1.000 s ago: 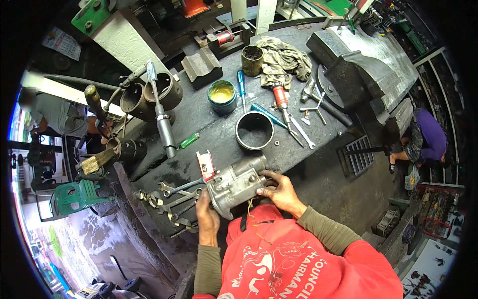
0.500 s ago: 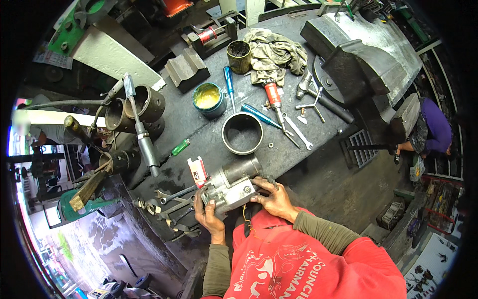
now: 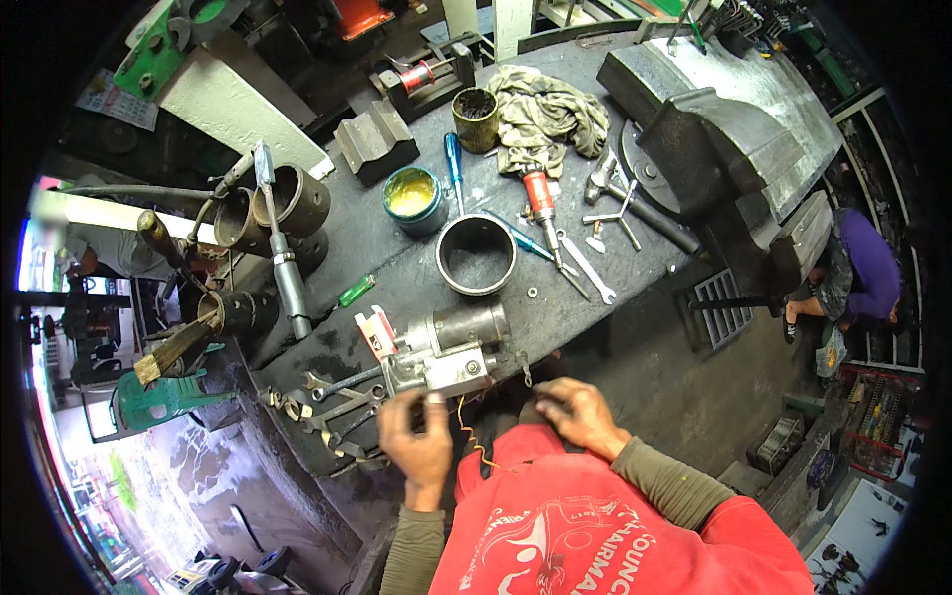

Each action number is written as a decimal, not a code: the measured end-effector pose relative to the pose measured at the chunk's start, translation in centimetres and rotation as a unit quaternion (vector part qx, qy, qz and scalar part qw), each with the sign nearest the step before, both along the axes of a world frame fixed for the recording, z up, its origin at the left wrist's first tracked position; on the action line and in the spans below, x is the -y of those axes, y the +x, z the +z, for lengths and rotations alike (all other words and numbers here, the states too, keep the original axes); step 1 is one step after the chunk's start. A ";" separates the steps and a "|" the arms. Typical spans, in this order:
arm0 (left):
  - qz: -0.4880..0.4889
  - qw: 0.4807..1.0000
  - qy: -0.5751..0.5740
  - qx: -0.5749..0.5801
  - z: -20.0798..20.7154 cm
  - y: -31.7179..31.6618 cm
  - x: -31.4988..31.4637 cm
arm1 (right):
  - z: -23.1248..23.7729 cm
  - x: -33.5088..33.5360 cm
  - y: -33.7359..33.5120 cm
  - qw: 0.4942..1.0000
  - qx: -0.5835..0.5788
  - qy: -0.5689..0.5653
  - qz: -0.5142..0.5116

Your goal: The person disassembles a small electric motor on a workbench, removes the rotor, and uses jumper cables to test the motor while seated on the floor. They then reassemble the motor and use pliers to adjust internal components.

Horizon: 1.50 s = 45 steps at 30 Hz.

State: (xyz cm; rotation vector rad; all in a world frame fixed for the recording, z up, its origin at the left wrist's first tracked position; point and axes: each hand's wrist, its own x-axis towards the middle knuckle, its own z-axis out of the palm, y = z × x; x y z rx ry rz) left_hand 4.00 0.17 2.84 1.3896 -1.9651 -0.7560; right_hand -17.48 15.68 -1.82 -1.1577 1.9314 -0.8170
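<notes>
A grey metal starter motor lies on the near edge of the workbench, its larger cylinder on the far side. A thin yellow wire hangs in front of it. My left hand is just in front of the motor's left end, slightly blurred, thumb and fingers apart with nothing seen between them. Off the bench edge to the right is my right hand, fingers loosely bent and apart, holding nothing visible. A small metal end piece juts out by the motor's right end. Beside its left end stands a small red and white box.
An empty metal ring housing sits beyond the motor. Around it are a grease tub, screwdrivers, a red-handled tool, a wrench and a hammer. Wrenches lie left; a bench vise stands right.
Both hands have let go of the starter motor, which now rests on the bench, slightly farther left. The left hand has drawn back toward me, the right hand back and to the right.
</notes>
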 end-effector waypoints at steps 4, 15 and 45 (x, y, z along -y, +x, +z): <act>-0.087 0.957 0.274 -0.021 1.0 -5.8 -3.4 | -1.0 1.4 -0.8 0.988 0.053 -0.101 -0.100; 0.039 0.925 0.369 -0.075 1.1 -6.2 0.7 | 0.0 5.6 -3.0 0.983 0.125 -0.129 -0.040; -0.141 0.986 0.043 0.076 -0.6 -4.5 2.2 | -0.1 8.7 -2.4 0.981 0.002 -0.186 0.059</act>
